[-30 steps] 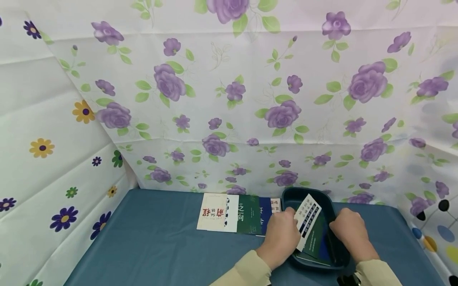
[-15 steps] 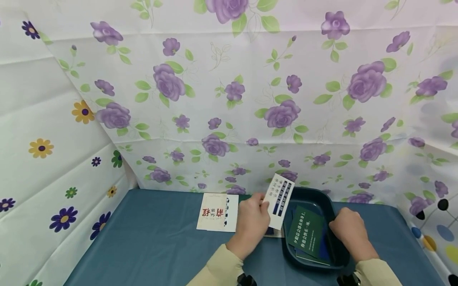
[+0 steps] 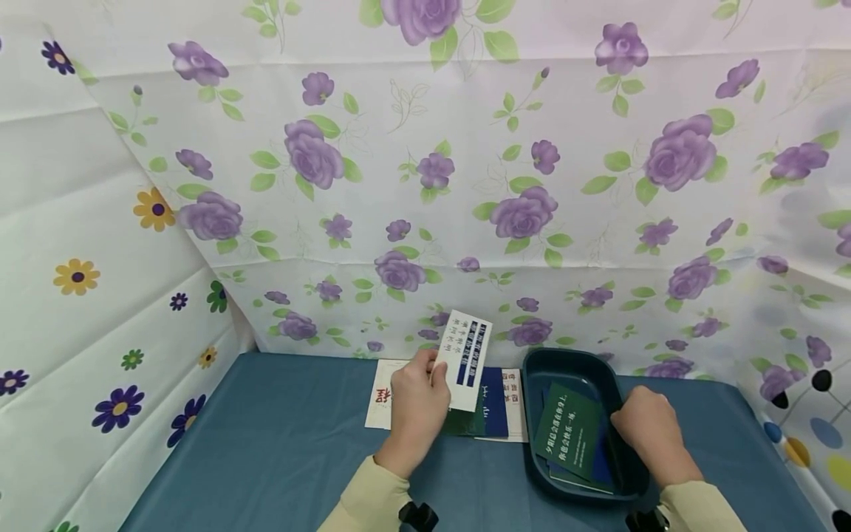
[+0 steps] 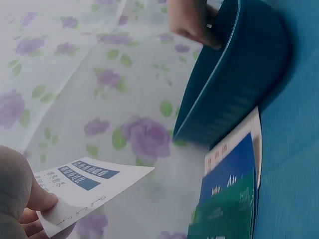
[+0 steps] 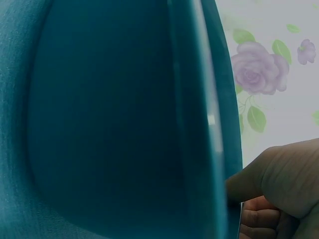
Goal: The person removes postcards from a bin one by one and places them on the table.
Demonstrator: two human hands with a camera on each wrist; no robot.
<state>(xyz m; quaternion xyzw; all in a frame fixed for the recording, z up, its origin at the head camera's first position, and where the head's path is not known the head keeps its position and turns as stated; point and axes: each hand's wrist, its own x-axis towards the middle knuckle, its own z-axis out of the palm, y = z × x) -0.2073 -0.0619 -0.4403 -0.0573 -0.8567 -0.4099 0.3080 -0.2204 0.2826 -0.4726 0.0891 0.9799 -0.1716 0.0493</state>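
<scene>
A white card (image 3: 459,347) with dark blue printed bars is pinched between the thumb and fingers of my left hand (image 3: 417,406), tilted up over a row of cards. In the left wrist view the same card (image 4: 94,186) shows small handwriting-like script along one edge. My right hand (image 3: 650,432) grips the right rim of a dark teal plastic basin (image 3: 532,462); the right wrist view shows the thumb at the rim of this basin (image 5: 114,119). Inside the basin lie a green card (image 3: 572,432) with white writing and a blue card (image 3: 602,464) partly under it.
The overlapping row on the blue-covered table (image 3: 279,451) includes a cream card (image 3: 380,399) with red characters, a green card (image 3: 465,424), a blue card (image 3: 495,403) and another cream card (image 3: 513,399) beside the basin. Flowered cloth (image 3: 425,185) hangs behind the table.
My left hand has carried the white card leftward, out from over the basin to above the row of cards. The right hand and the basin have stayed in place.
</scene>
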